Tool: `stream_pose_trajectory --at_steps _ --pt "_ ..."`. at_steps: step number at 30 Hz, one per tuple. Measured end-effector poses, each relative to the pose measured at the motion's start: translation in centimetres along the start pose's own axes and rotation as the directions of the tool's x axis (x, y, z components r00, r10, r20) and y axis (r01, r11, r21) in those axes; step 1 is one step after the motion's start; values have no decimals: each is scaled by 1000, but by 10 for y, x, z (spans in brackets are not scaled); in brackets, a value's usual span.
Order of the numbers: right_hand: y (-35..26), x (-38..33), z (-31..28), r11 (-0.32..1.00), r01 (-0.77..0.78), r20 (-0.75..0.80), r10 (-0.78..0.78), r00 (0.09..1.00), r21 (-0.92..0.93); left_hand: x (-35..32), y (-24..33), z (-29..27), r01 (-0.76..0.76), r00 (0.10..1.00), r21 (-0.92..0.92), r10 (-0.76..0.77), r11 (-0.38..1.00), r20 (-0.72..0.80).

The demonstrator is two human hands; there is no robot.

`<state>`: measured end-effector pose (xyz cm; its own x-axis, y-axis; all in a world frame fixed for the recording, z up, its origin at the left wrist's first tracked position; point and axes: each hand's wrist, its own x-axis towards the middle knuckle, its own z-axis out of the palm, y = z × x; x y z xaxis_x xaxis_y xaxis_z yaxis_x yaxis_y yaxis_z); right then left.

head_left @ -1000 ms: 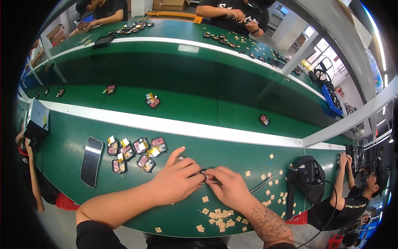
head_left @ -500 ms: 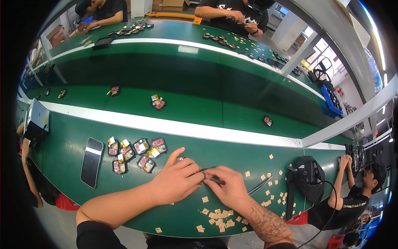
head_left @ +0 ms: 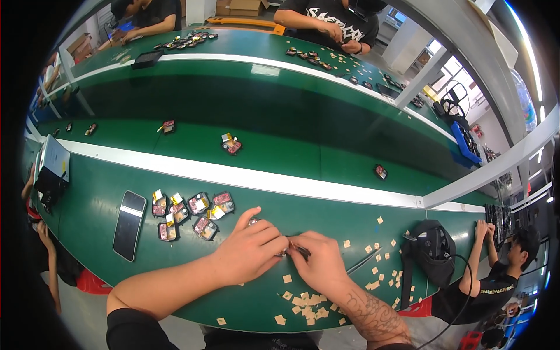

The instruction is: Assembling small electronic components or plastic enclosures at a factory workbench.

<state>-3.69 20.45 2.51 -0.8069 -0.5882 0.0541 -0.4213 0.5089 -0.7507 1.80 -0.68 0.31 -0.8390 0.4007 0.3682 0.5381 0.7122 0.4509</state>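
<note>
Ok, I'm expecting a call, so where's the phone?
In the head view, the phone lies on the table at left, beside the small opened devices.

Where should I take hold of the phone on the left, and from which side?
Grip the phone mid-length by its long edges, probably from above and near-left: it lies flat and narrow, with small devices close on its right.

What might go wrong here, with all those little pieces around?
The left hand and right hand cover most of the small part between them, so it might slip without being noticed.

The right forearm is right beside many loose tan squares; a sweep of the arm might scatter some.

The small open cases sit bunched closely to the left of the hands, so bumping one could disturb its neighbours.
</note>
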Motion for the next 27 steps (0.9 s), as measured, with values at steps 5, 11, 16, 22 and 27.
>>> stream_pose_trajectory --at_steps 5,11,16,22,27 --pt "2 7 4 997 54 4 -54 999 -57 0 1 -3 24 1000 15 -24 1000 4" --pt "7 3 -8 981 122 -95 -108 990 151 1 2 -4 -1 999 65 4 998 -41" --pt "29 2 -3 885 9 3 -12 1000 465 8 16 -8 81 987 -114 -96 990 -129" --pt "21 -3 -4 910 165 -203 -92 975 379 21 20 -1 280 934 -376 -342 883 -108" --pt "23 -7 -15 955 275 -262 -238 935 114 74 -5 1 355 922 -205 -378 912 -83"
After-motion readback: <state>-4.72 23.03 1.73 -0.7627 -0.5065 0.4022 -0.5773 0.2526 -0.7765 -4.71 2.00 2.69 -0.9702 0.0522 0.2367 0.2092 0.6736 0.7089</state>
